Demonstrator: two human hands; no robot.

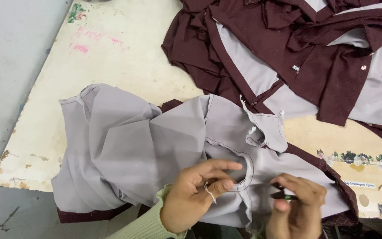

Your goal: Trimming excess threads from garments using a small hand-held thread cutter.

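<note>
A grey-lined maroon garment (147, 146) lies inside out on the worn cream table (111, 57). My left hand (195, 194) pinches the stitched curved seam of its opening between thumb and fingers, with a loose white thread across the thumb. My right hand (299, 208) is just to the right, fingers closed around a small dark tool with a green part (284, 196), resting on the grey lining. A pale green sleeve covers my left wrist.
A heap of maroon and grey garments (306, 48) fills the table's far right. Flower stickers (354, 158) mark the right edge. The grey floor (9, 66) lies to the left, beyond the table's chipped edge.
</note>
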